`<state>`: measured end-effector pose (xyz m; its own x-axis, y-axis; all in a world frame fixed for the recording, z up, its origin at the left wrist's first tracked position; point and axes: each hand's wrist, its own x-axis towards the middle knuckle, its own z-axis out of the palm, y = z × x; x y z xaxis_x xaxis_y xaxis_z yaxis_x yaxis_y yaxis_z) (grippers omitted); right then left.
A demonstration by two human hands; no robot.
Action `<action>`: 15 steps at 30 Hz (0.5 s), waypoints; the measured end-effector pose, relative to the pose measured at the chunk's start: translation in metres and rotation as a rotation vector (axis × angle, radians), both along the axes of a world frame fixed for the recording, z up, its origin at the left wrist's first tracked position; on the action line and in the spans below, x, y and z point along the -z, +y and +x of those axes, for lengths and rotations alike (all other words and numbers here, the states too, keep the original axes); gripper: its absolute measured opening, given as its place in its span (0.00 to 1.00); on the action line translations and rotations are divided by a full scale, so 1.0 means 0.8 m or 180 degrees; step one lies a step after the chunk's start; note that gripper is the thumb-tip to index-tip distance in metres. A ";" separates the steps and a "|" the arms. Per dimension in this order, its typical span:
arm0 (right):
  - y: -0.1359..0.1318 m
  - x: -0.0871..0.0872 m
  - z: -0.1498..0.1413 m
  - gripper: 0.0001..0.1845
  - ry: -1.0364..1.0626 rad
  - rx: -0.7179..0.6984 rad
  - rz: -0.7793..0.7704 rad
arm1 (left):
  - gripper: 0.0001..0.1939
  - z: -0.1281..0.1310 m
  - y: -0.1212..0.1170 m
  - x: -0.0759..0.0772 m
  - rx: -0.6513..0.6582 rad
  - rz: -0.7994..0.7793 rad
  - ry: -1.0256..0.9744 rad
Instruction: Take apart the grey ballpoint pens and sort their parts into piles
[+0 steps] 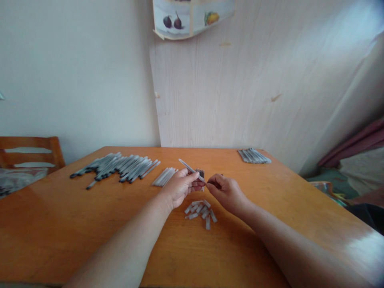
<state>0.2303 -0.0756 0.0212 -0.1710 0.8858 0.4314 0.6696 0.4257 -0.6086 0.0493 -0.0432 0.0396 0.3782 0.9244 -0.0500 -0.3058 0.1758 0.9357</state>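
Observation:
My left hand [182, 186] is closed around a clear, whitish pen barrel [186, 165], which slants up to the left. My right hand [225, 191] pinches close to the barrel's lower right end; whatever lies between its fingertips is too small to make out. Behind the fingers stands a bundle of thin dark-tipped sticks [202, 173], partly hidden. Just left of my left hand lies a row of clear barrels [165, 177]. Below both hands several short translucent pieces, like pen caps [200, 209], are scattered on the table.
The orange wooden table [120, 224] meets the wall at the back. A big heap of clear pens with black ends [120, 166] covers its left part. Another stack of pens [254, 156] lies at the back right corner. A wooden chair [33, 150] stands at the left.

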 end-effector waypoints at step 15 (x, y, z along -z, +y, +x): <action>-0.005 -0.007 0.004 0.10 -0.0227 0.0065 -0.0013 | 0.04 -0.053 0.035 -0.018 -0.1141 0.0174 -0.0448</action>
<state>0.2338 -0.0797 0.0266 -0.1831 0.8912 0.4150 0.7200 0.4090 -0.5607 0.0067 -0.0150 0.0544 0.0302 0.9990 0.0324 -0.4649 -0.0146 0.8853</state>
